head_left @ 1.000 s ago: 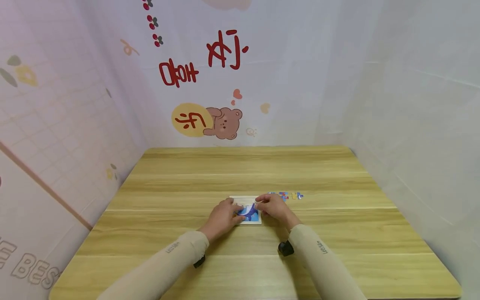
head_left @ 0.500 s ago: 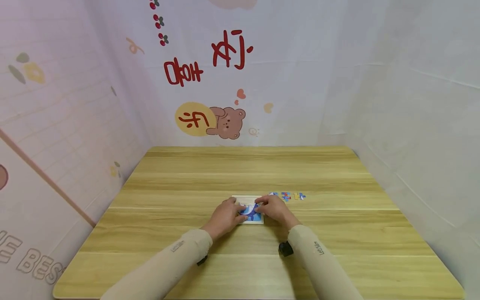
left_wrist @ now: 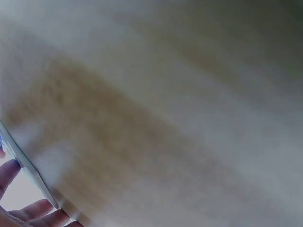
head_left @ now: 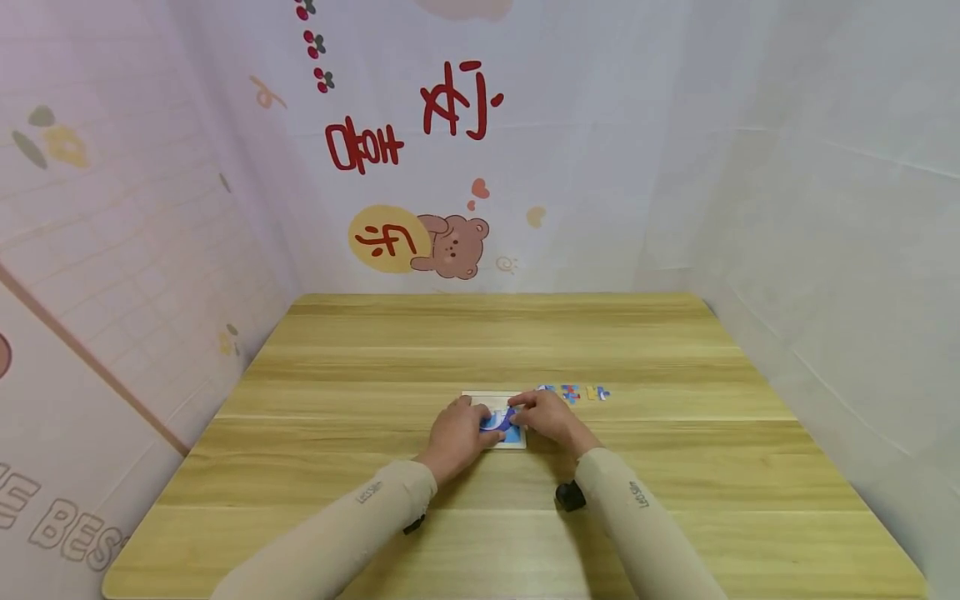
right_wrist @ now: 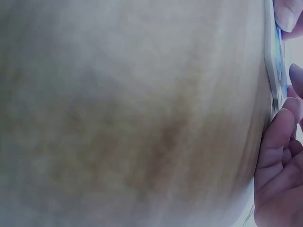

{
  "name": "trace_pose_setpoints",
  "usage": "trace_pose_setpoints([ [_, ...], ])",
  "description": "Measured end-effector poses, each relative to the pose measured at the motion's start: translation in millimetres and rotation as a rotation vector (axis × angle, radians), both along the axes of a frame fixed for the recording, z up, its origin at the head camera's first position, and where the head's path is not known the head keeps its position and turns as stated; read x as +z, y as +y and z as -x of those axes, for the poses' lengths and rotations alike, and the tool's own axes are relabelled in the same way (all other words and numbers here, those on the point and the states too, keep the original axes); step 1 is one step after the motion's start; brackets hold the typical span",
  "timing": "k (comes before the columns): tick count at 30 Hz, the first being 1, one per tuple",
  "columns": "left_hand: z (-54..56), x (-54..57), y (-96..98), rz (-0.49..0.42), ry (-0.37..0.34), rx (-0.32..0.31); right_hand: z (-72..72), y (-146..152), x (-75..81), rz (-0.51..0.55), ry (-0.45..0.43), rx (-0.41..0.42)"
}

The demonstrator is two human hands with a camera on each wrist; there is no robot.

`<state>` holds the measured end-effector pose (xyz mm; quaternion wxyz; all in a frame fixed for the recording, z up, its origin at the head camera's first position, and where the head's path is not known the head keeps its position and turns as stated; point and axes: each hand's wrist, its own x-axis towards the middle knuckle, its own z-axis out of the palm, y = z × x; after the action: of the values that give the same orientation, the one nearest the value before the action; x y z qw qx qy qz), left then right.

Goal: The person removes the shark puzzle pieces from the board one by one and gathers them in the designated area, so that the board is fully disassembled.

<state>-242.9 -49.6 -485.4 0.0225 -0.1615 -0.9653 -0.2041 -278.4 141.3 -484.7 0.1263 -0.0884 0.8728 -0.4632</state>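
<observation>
A small white-framed jigsaw puzzle tray (head_left: 513, 446) lies on the table in the head view, its lower part filled with a blue sea picture and a dark-blue whale. My left hand (head_left: 456, 433) holds the tray from the left, thumb over the picture and other fingers along the far-left rim. From the right comes my right hand (head_left: 551, 414), thumb and index finger on either side of a blue puzzle piece (head_left: 513, 412) near the tray's upper right. In both wrist views fingers appear at the tray's edge (left_wrist: 29, 166), and much of the picture is hidden.
Beyond the right hand lie several loose puzzle pieces, among them a red-and-blue piece (head_left: 571, 392) and a yellow-and-blue piece (head_left: 597, 392). The wooden table (head_left: 480, 342) meets a printed backdrop (head_left: 600, 167) at its far edge.
The left hand has slid a little to the right, its thumb now further over the whale picture. The right hand stays at the tray's right side. The head view has shifted slightly.
</observation>
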Motion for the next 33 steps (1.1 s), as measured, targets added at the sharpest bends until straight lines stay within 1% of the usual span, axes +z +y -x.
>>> trace_pose_setpoints([
  [3, -0.2, -0.5, -0.7, -0.009, 0.006, -0.002, 0.1, 0.4, 0.7, 0.033, -0.034, -0.007],
  [5, -0.5, -0.5, -0.9, -0.016, 0.005, -0.003, -0.5, 1.3, 0.9, 0.045, -0.038, -0.007],
  [13, -0.4, -0.8, 0.3, -0.019, -0.021, 0.004, -2.6, 2.9, 3.2, 0.045, 0.006, 0.026],
  [20, -1.7, 0.0, 0.7, -0.014, -0.009, 0.005, -2.6, 0.5, 3.9, 0.068, -0.018, -0.010],
  [24, -1.7, 0.8, 0.4, -0.015, -0.020, 0.005, -3.2, 0.5, 4.3, 0.073, -0.027, -0.016],
  [29, -1.7, 0.9, -0.5, -0.027, -0.023, 0.004, -5.0, 3.4, 5.3, 0.074, 0.001, -0.010],
  [33, -3.0, 0.3, -1.7, -0.022, -0.021, 0.003, -8.3, 6.5, 6.3, 0.108, 0.013, -0.033],
])
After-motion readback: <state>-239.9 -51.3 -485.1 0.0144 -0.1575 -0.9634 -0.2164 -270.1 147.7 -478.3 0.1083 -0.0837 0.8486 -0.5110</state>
